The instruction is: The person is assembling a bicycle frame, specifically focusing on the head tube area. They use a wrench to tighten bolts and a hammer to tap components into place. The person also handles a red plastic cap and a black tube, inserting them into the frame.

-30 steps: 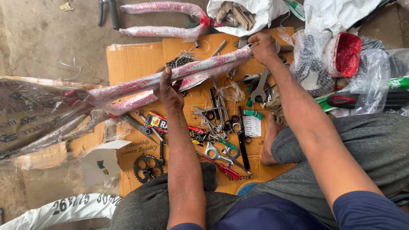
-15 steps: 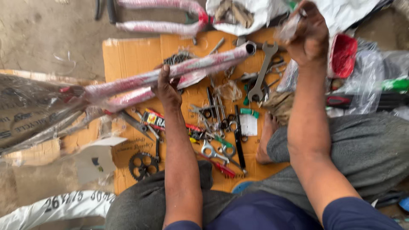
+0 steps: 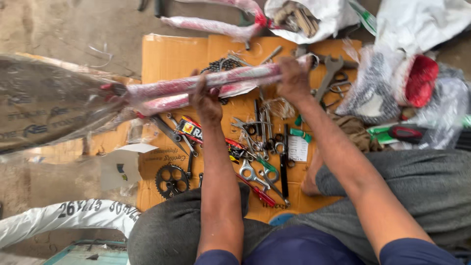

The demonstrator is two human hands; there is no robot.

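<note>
A red bicycle frame (image 3: 171, 91) wrapped in clear plastic lies across a flattened brown cardboard sheet (image 3: 171, 54). My left hand (image 3: 206, 100) grips the frame's wrapped tubes near their middle. My right hand (image 3: 293, 78) is closed around the end of the upper tube at the right. Below both hands, spanners, pliers and other small tools (image 3: 260, 147) are strewn over the cardboard.
A black chainring (image 3: 171, 180) lies at the lower left of the cardboard. A second wrapped red frame part (image 3: 216, 22) sits at the top. A large spanner (image 3: 329, 73), white sacks (image 3: 422, 22) and a red-capped bundle (image 3: 419, 81) are at the right. A wrapped tyre (image 3: 64, 216) lies lower left.
My right hand dropped from up at the right, where it held a scrap of plastic, back onto the tube end. The left hand kept its grip on the frame.
</note>
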